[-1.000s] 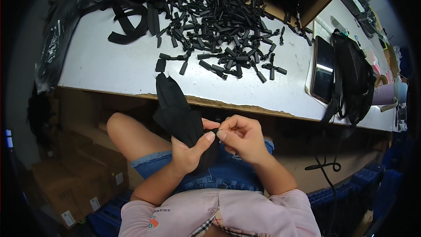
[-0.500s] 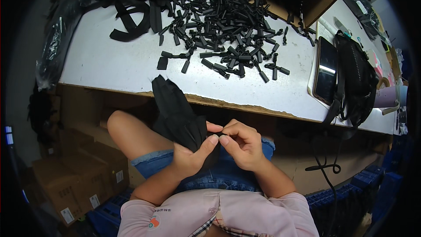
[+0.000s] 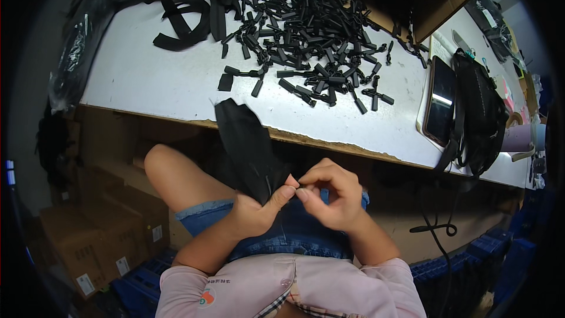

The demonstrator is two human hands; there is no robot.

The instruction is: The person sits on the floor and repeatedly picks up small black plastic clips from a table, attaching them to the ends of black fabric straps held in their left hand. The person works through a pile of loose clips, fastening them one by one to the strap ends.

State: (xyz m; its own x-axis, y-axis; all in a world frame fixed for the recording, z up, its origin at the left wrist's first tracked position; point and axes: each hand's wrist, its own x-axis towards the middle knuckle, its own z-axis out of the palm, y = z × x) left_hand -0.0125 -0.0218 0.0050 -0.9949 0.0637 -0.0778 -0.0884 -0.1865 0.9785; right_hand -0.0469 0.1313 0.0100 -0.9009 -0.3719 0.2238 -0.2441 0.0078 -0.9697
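Black fabric piece (image 3: 247,147) gripped in left hand (image 3: 256,215); right hand (image 3: 332,197) fingertips pinched at its lower end; large pile of black zipper pulls (image 3: 312,35) left unhandled on white table (image 3: 153,76).

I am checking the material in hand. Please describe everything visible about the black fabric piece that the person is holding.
The black fabric piece looks like soft, matte cloth, long and leaf-shaped, with folds. It stands tilted, its upper tip overlapping the white table's edge. The left hand grips its lower end, and the right hand pinches there too.

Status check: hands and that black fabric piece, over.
Left hand grips black fabric piece. Right hand pinches at its end. Table edge close above.
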